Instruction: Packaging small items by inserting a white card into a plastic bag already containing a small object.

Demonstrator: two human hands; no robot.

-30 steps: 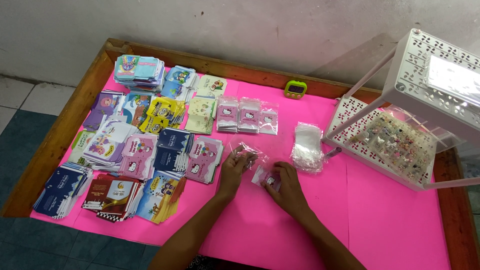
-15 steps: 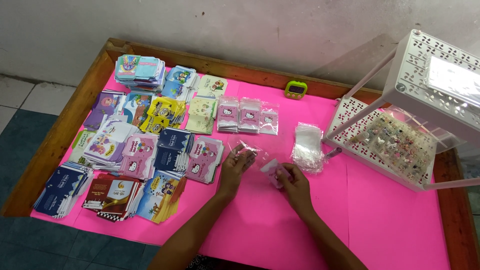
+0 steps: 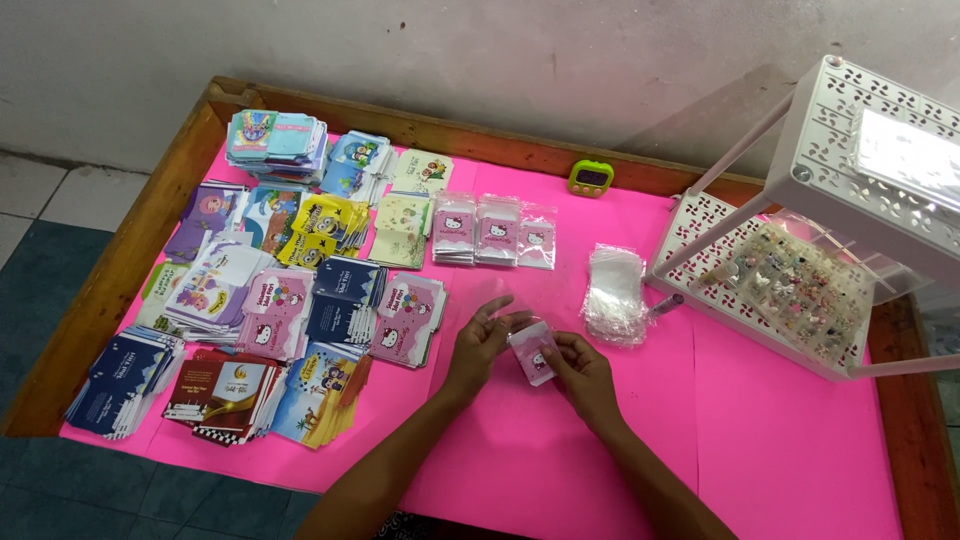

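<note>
A: Both hands have drawn together since a second ago; what now?
B: Left hand [image 3: 478, 342] and right hand [image 3: 580, 372] pinch a small pink card [image 3: 533, 352] in a clear sleeve at table centre.
A: Risk?
B: Clear sleeves [image 3: 614, 294] at two o'clock could slide if brushed.

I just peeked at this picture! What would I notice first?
Probably the bright pink table cover, then the colourful stacks of small envelopes spread over its left half. In the middle, the left hand and right hand hold a little pink packet together.
</note>
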